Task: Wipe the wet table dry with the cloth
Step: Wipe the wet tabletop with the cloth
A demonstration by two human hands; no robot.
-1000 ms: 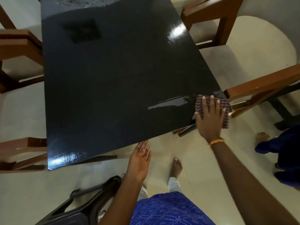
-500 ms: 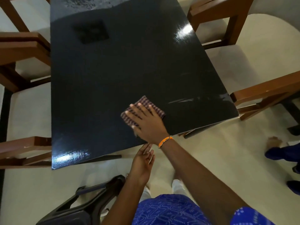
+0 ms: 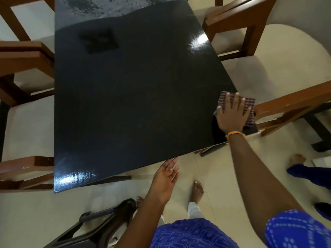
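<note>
I have my right hand spread flat, fingers fanned, on the checked cloth, pinning it against the near right corner of the black table. A flat palm rather than a fist makes sense here: it spreads the pressure over the whole folded pad so more fabric meets the glossy top. The cloth overhangs the right edge a little, just beside the wooden chair on that side, which I judge is deliberate, since carrying it to the rim pushes water off the surface instead of leaving a line of it.

My left hand is empty, palm up and fingers loosely extended, with the fingertips at the near edge of the table (whether they actually touch the underside I cannot tell). It looks placed to steady me while I lean over, or to catch drips.

The near stretch of the top looks uniformly dark, with only lamp glare at the near left corner. The far end, by contrast, shows a mottled, beaded patch, which I take for standing water, so most of the work lies further away from me
</note>
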